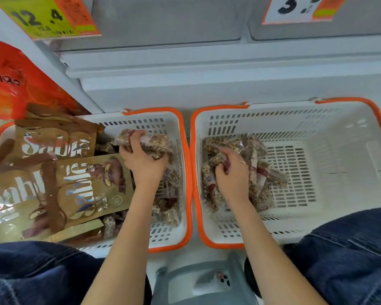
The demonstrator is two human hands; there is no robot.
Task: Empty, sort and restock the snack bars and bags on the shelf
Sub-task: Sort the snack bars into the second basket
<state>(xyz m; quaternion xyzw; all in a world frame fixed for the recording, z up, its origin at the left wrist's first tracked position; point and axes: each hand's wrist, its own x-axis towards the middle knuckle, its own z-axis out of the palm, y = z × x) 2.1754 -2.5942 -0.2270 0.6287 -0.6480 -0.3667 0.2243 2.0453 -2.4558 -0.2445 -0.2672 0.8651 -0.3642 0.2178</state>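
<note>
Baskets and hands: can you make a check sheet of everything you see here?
Surface: pale floor under two baskets.
Job's things: left basket holds gold bags and snack bars; right basket holds a bar pile at its left side.
Clutter: nothing seen.
Grippers: left hand grips a bunch of bars; right hand curls round bars in the pile.
Cables: nothing seen.
Surroundings: white shelf, price tags, orange bag, grey stool.

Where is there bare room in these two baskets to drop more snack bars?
The right basket has bare floor across its right half, beside the snack bars piled against its left wall. The left basket is crowded: gold bags left, bars right.
</note>
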